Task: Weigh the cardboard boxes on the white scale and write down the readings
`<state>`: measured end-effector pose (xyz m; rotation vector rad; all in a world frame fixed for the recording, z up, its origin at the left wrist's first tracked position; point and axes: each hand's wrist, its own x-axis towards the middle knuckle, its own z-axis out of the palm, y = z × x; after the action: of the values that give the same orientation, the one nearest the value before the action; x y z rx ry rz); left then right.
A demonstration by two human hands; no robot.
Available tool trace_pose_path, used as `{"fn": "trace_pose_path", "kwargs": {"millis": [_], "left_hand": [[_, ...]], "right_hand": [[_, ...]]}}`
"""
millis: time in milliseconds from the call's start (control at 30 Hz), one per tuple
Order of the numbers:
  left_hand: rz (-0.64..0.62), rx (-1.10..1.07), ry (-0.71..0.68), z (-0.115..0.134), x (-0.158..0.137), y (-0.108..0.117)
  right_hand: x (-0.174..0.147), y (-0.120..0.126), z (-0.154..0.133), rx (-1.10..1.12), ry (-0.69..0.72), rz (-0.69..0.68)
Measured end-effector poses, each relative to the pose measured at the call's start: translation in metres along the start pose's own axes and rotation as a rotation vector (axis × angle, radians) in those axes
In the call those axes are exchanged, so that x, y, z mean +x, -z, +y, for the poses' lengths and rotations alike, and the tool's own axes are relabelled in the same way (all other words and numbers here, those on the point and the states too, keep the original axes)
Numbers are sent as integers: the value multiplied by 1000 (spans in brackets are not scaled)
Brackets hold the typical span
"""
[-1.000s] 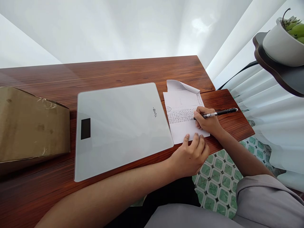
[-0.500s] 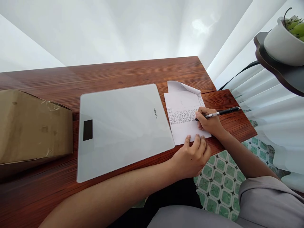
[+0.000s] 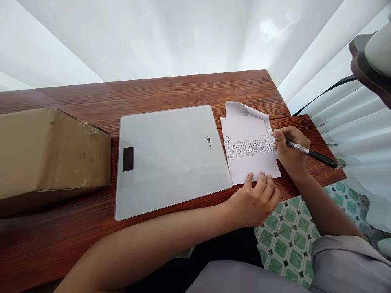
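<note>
Head view. Paper (image 3: pixel 249 165): three o'clock of scale (image 3: pixel 174 162). Pen (image 3: pixel 320 158): in right hand (image 3: pixel 292 154), fingers grasping; tip at paper's two o'clock, contact unclear. Left hand (image 3: pixel 253 202): fingers loose, on paper's six o'clock edge.

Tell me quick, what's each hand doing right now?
Left hand: open, touching the paper near its edge.
Right hand: closed, holding a black pen.
</note>
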<state>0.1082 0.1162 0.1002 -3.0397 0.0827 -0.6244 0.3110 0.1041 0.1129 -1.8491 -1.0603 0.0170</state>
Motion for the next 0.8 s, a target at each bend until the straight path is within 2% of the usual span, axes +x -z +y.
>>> {"fn": "trace_pose_path", "kwargs": {"millis": [67,233,433,800], "left_hand": [[-13,-3,-5,0,0,0],[-35,0,-18,-1,1,1],[-43,5,-12,0,2,3],[-129,-21,-22,0,4,4]], "right_hand": [[2,1,1,-64,40,14],[5,1,2,-6,-56,-17],[8,-1,10,-38,-103,-48],[12,-3,16,-210,-145,-129]]}}
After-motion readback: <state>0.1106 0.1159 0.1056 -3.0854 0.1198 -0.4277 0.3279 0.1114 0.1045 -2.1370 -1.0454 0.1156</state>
